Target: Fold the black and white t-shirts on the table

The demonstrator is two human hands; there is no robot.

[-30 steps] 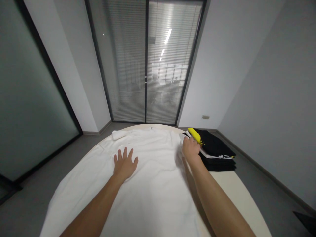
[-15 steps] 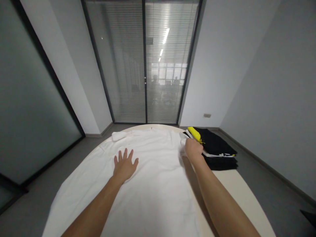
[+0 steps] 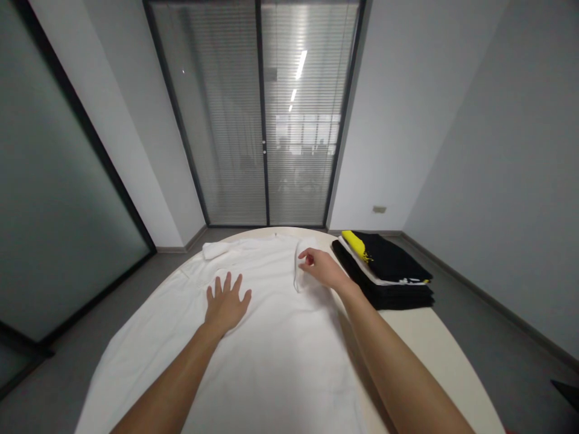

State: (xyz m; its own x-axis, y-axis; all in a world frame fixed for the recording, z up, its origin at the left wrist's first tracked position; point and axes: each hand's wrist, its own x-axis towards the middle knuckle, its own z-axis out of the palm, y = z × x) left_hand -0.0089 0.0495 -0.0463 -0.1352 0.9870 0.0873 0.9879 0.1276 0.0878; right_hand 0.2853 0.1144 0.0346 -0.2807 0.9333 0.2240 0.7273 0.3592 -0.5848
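Note:
A white garment lies spread over the round pale table. My left hand rests flat on it, left of the middle, with its fingers spread. Near the garment's upper right part is my right hand, its fingers curved and apart, with nothing seen between them. Just left of those fingertips, a folded-over flap of white cloth shows its edge. Part of the cloth beneath the right hand is hidden.
Right of the garment, a stack of folded clothes, black, white and yellow, sits on the table. Beyond the table stand a glass door with blinds and a white wall.
My right hand has moved left from beside the stack and opened, letting go of the cloth. The garment's upper right part is now folded inward. My left hand has stayed in place on the cloth.

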